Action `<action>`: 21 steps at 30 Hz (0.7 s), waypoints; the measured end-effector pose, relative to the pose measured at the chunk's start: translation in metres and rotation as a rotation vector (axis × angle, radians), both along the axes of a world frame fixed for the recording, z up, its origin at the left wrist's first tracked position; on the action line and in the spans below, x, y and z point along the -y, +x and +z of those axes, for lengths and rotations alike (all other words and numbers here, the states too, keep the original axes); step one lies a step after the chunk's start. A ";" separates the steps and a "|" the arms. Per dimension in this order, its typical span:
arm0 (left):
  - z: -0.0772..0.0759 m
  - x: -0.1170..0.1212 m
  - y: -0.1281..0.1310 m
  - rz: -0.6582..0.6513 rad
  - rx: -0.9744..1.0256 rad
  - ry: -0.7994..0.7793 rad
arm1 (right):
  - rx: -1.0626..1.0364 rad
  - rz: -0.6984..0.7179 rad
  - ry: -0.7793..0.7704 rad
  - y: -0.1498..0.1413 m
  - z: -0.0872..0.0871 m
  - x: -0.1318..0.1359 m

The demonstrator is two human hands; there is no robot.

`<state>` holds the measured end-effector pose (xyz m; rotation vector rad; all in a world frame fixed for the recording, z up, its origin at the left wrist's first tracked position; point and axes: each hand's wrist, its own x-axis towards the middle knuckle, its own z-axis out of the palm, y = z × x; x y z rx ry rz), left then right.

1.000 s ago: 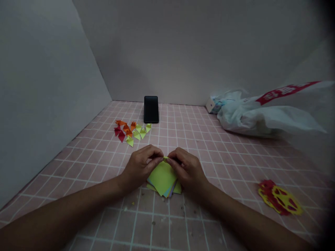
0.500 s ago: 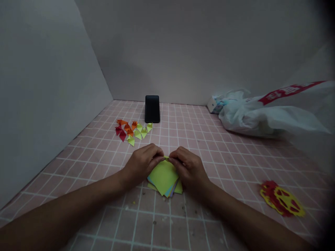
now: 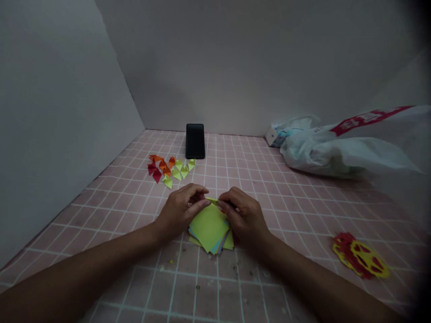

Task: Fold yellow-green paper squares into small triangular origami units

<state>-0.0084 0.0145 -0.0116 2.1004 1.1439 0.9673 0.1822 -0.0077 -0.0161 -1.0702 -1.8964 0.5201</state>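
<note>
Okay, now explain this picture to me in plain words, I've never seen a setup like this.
There is no machine here: a camera worn on a person's head looks forward and down at their two bare hands. The right hand pinches a small folded yellow-green paper; the left hand is close beside its other end, though whether it grips is hard to tell. Below them lies a fanned stack of coloured paper, yellow-green on top.

The surface is a pink tiled-pattern tabletop. Farther back are small folded red, orange and yellow paper shapes and a dark phone-like object. To the right are a white plastic bag, a box and red and yellow cut-out shapes.
</note>
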 end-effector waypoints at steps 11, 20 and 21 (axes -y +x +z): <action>0.005 0.002 0.002 -0.044 0.157 -0.176 | -0.036 0.053 -0.043 -0.001 0.002 0.002; 0.000 0.005 0.003 -0.153 0.261 -0.451 | -0.187 0.149 -0.448 -0.005 0.005 0.004; 0.000 0.005 0.004 -0.162 0.267 -0.473 | -0.197 0.154 -0.472 -0.005 0.005 0.004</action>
